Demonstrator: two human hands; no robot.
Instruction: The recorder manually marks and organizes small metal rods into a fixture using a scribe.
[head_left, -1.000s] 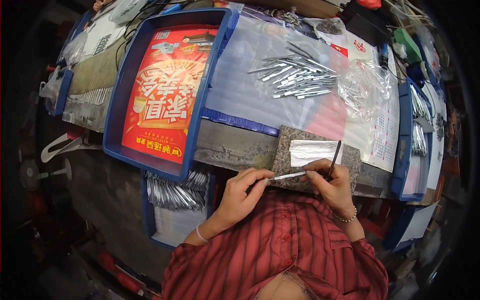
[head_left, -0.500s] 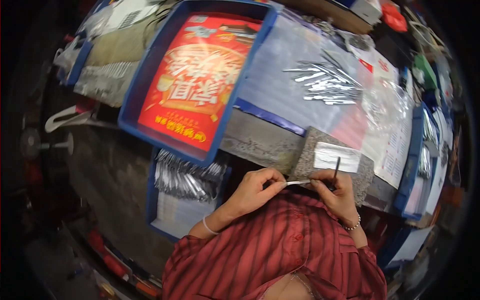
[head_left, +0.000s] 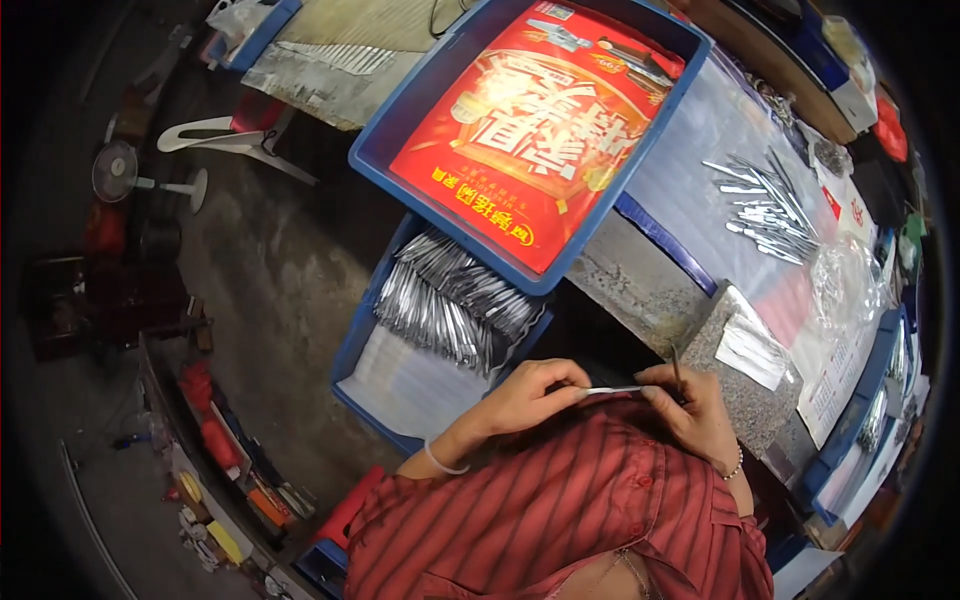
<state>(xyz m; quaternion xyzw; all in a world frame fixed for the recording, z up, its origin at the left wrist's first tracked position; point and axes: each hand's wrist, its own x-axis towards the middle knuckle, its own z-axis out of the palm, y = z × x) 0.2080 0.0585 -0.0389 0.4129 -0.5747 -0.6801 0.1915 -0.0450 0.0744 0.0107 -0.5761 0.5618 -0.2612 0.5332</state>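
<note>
A slim silvery metal piece, shaped like tweezers, lies level between my two hands, close to my striped red shirt. My left hand pinches one end between thumb and fingers. At the other end, my right hand is closed on it with thumb and forefinger. A thin dark stick also stands up from the right hand's fingers; its lower part is hidden. Just beyond that hand is a speckled stone block with a shiny pale sheet on top.
A large blue tray lined with a red printed sheet overhangs the table edge. Below it, a blue bin holds many similar metal pieces. More lie in a loose pile beside clear plastic. A fan stands far left.
The view has swung left, so the trays and table appear farther right and more floor shows. Both hands keep hold of the metal piece, which sits nearly level as before.
</note>
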